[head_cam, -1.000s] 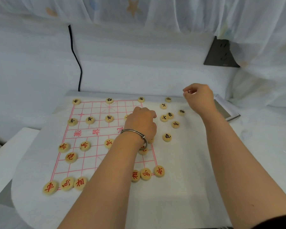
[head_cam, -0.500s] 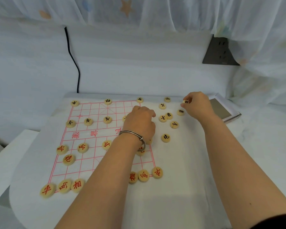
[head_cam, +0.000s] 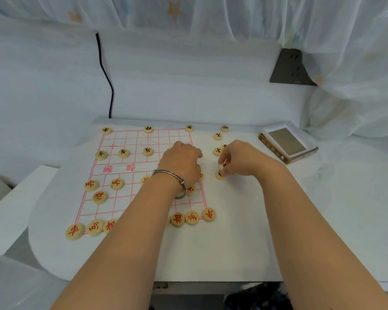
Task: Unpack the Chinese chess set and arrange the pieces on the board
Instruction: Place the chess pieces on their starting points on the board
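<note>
The chess board (head_cam: 130, 139), a red grid printed on white cloth, lies on the table. Red-lettered pieces (head_cam: 74, 230) stand along its near edge, black-lettered pieces (head_cam: 148, 129) along the far rows. My left hand (head_cam: 182, 162), with a metal bangle on the wrist, rests knuckles-up on the board's right side; its curled fingers hide whatever is beneath. My right hand (head_cam: 244, 159) pinches a black-lettered piece (head_cam: 223, 166) just off the board's right edge, directly above another loose piece (head_cam: 220, 175) lying on the cloth.
More loose black-lettered pieces (head_cam: 217, 136) lie on the cloth right of the board. The opened set box (head_cam: 288, 145) sits at the far right. A black cable (head_cam: 105, 74) hangs down the back wall, and a wall socket (head_cam: 291, 68) is at the upper right.
My right hand has come down and toward me from the far right with a piece pinched in its fingers, reaching the loose piece beside the board. My left hand stays put.
</note>
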